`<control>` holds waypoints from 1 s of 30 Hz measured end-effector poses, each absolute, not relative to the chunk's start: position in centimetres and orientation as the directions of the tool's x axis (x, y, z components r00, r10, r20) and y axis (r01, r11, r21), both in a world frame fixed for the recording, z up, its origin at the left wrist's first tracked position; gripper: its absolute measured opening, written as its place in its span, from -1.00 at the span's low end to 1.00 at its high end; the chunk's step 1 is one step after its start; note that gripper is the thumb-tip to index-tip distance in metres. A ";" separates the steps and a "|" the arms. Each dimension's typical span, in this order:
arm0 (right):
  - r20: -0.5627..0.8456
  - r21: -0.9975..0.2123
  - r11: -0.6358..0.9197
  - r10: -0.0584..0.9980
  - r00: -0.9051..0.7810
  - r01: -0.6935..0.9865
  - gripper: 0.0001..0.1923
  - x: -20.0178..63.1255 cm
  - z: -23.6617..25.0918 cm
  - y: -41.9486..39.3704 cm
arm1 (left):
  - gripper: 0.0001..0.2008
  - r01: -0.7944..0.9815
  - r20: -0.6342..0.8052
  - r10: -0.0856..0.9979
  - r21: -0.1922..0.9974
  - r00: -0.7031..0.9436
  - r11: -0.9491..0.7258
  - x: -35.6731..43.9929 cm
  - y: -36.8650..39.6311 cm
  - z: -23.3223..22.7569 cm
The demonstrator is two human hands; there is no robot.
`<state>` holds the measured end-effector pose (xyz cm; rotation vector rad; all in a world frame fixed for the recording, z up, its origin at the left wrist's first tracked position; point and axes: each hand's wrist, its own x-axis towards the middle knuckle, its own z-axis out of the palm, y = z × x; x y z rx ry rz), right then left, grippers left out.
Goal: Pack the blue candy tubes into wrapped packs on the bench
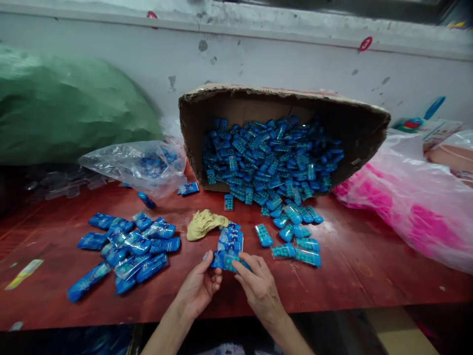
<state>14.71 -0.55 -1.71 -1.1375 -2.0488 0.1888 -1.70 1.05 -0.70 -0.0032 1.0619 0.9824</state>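
Observation:
My left hand pinches a small blue printed card at the table's near edge. From the right, my right hand grips a small clear-and-blue pack of teal beads, which overlaps the card. Whether the pack is inside the card or only lies against it, I cannot tell. Just beyond my fingers is a stack of blue printed cards, touching a yellowish putty-like lump. To the left lies a pile of blue wrapped packs. Loose bead packs are scattered on the right.
A cardboard box on its side spills many bead packs onto the red table. Clear plastic bags and a green sack stand left. A bag of pink material bulges on the right.

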 end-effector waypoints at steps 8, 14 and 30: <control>0.319 -0.831 0.360 0.933 -0.167 0.423 -0.62 13.6 -2.6 -0.6 | -0.77 -0.523 -0.546 0.836 0.727 -0.048 0.445 -0.5 0.8 -1.0; 0.309 -0.837 0.355 0.935 -0.175 0.416 -0.60 12.5 -2.7 -1.3 | -0.89 -0.646 -0.631 0.772 0.557 0.081 0.522 -0.5 0.9 -0.7; 0.023 -0.994 -0.038 0.841 -0.541 -0.101 -0.17 15.4 0.5 0.7 | -0.77 -0.473 -0.483 0.691 0.505 0.539 0.722 -2.4 1.3 -0.2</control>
